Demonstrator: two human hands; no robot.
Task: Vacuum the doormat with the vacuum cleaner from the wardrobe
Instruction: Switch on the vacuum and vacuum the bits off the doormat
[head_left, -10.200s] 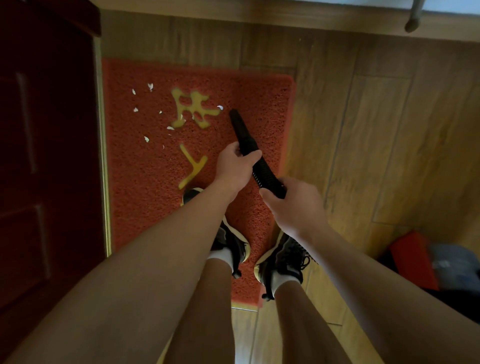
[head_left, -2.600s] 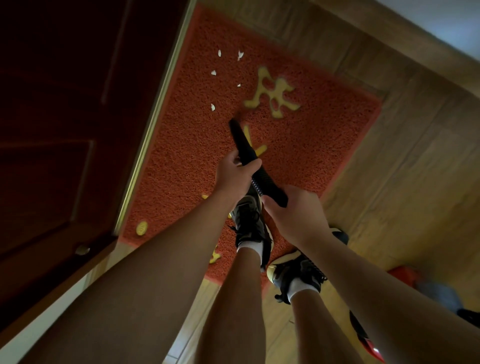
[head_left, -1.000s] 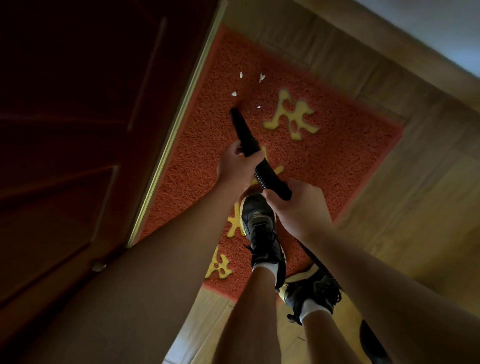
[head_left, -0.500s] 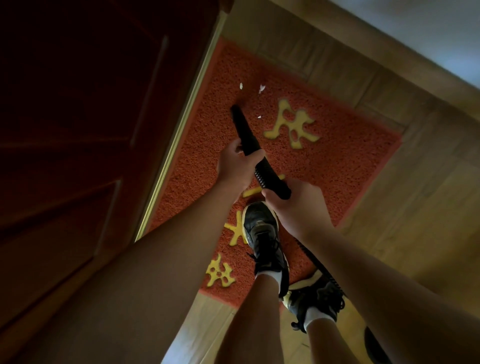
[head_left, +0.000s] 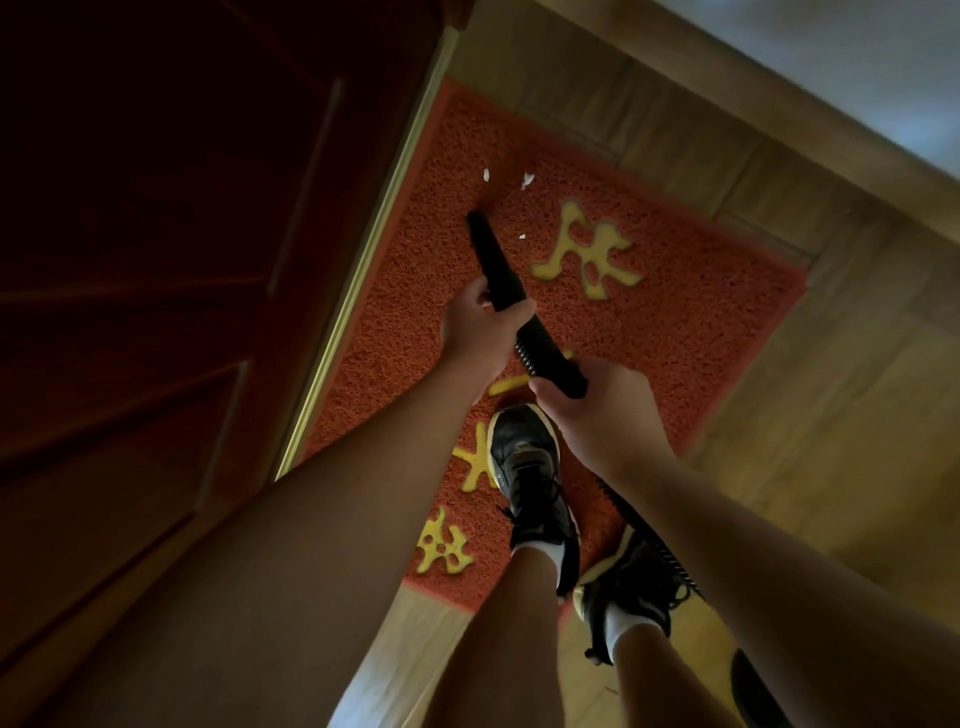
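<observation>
Stands with one black shoe (head_left: 524, 467) on a red doormat (head_left: 675, 312) with yellow characters, flat on the wooden floor (head_left: 831, 415) along a dark red door (head_left: 182, 260) and its metal threshold strip (head_left: 374, 244), with three white scraps (head_left: 527, 180) near its far end. Grips a black vacuum nozzle (head_left: 493, 260) in the left hand (head_left: 478, 332), fingers wrapped round it, tip pointing down at the mat near the scraps. Clenches the ribbed hose (head_left: 545, 353) just behind in the right hand (head_left: 597, 410).
</observation>
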